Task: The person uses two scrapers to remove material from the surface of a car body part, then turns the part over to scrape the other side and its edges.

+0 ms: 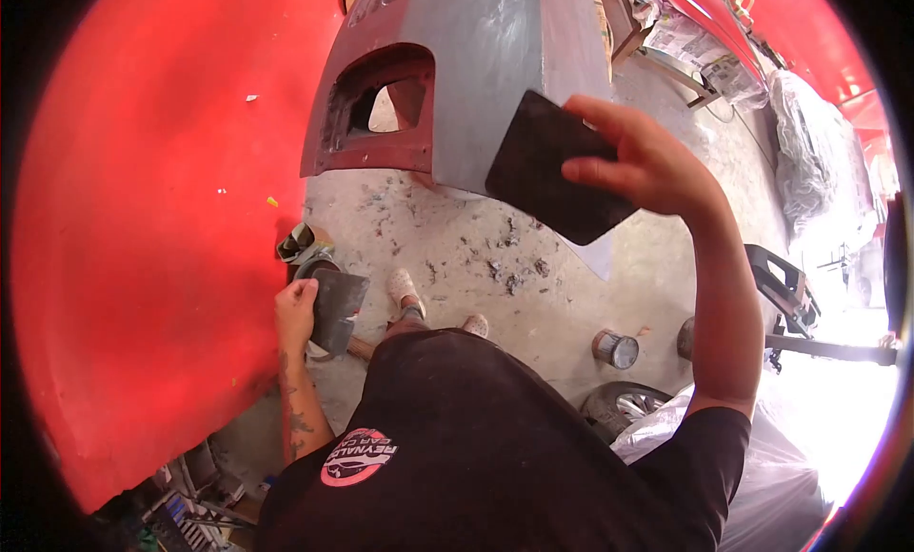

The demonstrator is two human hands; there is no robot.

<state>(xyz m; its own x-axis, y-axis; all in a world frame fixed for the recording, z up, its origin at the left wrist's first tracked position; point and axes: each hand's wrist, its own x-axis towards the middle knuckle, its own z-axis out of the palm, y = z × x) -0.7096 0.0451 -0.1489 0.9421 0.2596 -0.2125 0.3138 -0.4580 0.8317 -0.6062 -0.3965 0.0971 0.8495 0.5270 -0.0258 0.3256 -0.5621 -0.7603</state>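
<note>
My right hand (633,161) grips a flat black rectangular pad (547,171) with rounded corners, thumb lying on its face. The pad is in front of the lower right part of a grey body panel (486,76), which has a dark reddish opening at its left. Whether pad and panel touch, I cannot tell. Lower on the left, my left hand (297,314) pinches the edge of a thin dark grey sheet (337,310). That sheet is beside a large red panel (152,219), above the floor.
A can (615,349) and a wheel (624,407) are on the floor at the lower right. Plastic sheeting (814,152) covers something at the right. Dark debris (509,257) lies on the concrete below the grey panel. Containers (305,244) stand beside the red panel.
</note>
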